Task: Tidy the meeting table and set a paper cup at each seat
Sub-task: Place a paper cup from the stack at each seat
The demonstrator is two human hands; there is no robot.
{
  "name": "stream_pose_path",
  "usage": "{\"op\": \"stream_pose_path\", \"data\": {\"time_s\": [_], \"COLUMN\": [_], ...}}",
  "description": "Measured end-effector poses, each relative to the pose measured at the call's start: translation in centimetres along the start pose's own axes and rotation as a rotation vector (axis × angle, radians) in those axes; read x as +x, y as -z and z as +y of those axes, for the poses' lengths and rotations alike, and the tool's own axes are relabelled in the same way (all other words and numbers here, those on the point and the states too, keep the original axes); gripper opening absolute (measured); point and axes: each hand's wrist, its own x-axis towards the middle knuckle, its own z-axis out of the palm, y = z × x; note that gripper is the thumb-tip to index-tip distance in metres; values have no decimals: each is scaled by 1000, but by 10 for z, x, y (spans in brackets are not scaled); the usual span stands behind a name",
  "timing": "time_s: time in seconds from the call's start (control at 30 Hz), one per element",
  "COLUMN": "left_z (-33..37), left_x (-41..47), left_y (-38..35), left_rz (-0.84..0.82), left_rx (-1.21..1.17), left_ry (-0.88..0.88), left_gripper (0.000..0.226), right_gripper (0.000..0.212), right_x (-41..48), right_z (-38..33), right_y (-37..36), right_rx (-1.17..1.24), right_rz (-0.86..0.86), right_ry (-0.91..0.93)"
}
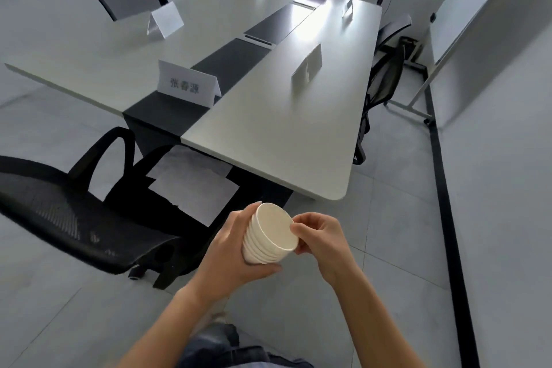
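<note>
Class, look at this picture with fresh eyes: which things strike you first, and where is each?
A stack of paper cups sits low in the centre, gripped by the left hand while the right hand pinches its top rim. Beyond stretches the long pale table, dotted with folded name cards, and a black mesh chair stands lower left.
</note>
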Motion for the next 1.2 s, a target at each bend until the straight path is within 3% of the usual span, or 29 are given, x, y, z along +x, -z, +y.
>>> {"op": "stream_pose_path", "data": {"time_s": [0.23,0.37,0.47,0.93,1.2], "left_z": [-27,-37,-40,-60,-74], "left_x": [56,76,93,200,205], "left_y": [29,30,27,5,12], "left_rz": [52,40,45,155,249], "left_rx": [78,156,193,293,420], "left_ry": [-1,-5,12,176,323], "left_gripper": [81,80,78,77,82], "right_gripper": [4,58,77,66,55], "right_x": [56,75,94,230,270], "right_z": [-21,-17,-16,-46,-54], "right_y": [-26,-30,-29,4,-9], "right_rx": [18,-129,-213,-224,-232], "right_rz": [-31,-180,-235,-374,-506], "right_ry": [13,101,137,239,233]}}
